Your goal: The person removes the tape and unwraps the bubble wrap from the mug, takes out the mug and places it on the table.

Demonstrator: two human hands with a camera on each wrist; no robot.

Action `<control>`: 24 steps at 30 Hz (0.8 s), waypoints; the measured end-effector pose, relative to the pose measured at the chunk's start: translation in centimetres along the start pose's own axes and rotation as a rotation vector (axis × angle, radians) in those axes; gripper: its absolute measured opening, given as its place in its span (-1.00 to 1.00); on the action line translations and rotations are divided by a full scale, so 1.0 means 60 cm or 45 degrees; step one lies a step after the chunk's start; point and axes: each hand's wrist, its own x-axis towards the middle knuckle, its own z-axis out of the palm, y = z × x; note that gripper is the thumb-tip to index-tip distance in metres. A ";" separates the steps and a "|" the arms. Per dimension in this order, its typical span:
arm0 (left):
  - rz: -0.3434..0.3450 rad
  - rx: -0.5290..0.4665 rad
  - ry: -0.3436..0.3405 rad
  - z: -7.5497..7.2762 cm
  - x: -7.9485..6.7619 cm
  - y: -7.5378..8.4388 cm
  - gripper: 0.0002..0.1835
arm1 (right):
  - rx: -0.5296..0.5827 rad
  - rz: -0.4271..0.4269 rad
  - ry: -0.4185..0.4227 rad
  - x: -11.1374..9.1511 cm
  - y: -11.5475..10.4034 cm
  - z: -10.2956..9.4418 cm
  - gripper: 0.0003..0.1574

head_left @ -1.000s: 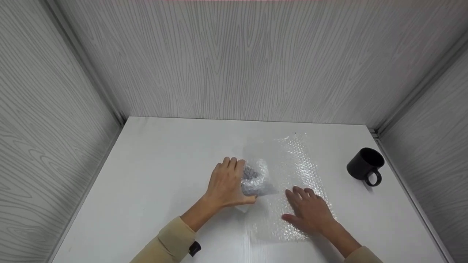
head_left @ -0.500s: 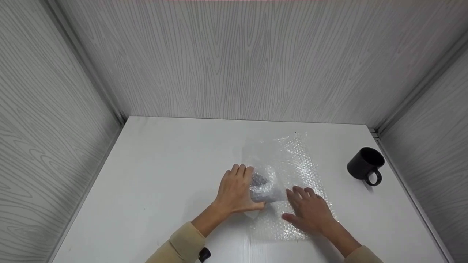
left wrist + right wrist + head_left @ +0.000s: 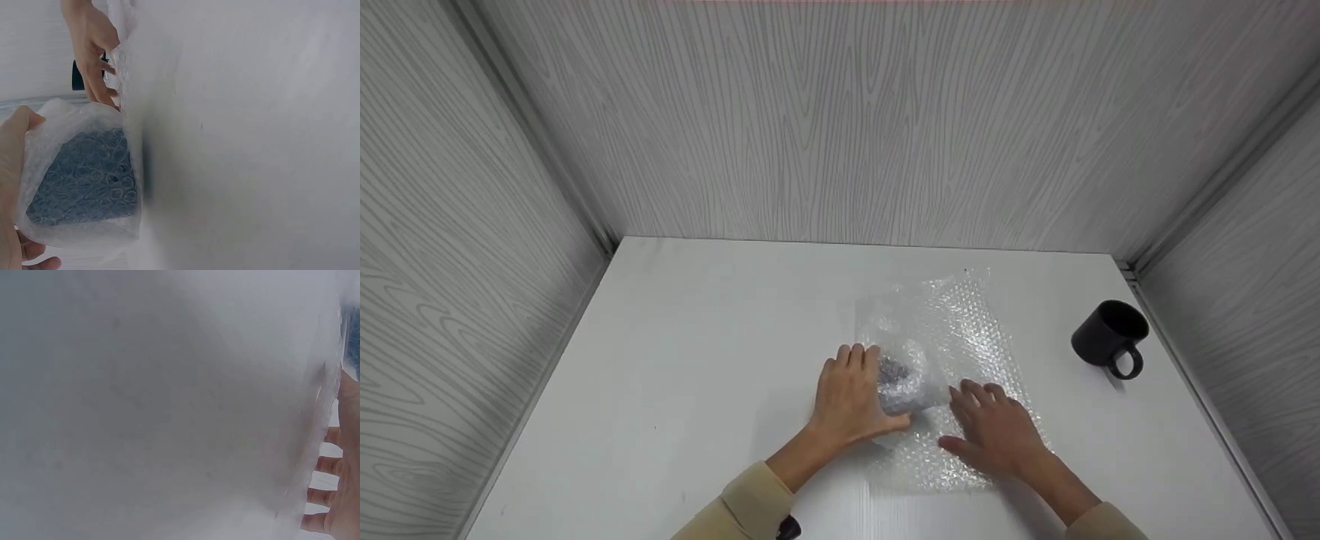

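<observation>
My left hand (image 3: 846, 399) grips a bubble-wrapped bundle (image 3: 906, 379) from its left side, thumb toward the front and fingers toward the back. A dark, bluish object shows through the bubbles of this bundle (image 3: 87, 177) in the left wrist view; its kind is veiled by the wrap. Beneath and behind the bundle a sheet of clear bubble wrap (image 3: 979, 330) lies spread on the table. Just right of the bundle, my right hand (image 3: 996, 429) rests on the sheet with fingers spread and palm down.
A black mug (image 3: 1099, 337) stands at the right of the white table (image 3: 682, 337), its handle toward the front. Grey wood-grain panels (image 3: 840, 127) wall in the back and both sides. A small black item (image 3: 789, 527) shows by the left sleeve.
My left hand has moved right and slightly toward the front, bringing the wrapped bundle farther over the sheet and close to the right hand. My right hand has stayed in place.
</observation>
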 end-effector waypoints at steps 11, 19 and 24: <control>-0.020 0.023 0.011 0.002 -0.006 0.008 0.16 | -0.013 -0.002 0.005 0.000 0.003 0.005 0.09; -0.004 -0.043 -0.047 -0.007 -0.008 -0.003 0.23 | 0.007 0.011 -0.024 0.000 0.002 0.001 0.12; -0.028 -0.205 -0.218 -0.021 -0.005 -0.022 0.27 | 0.016 0.014 -0.047 -0.001 0.001 -0.002 0.12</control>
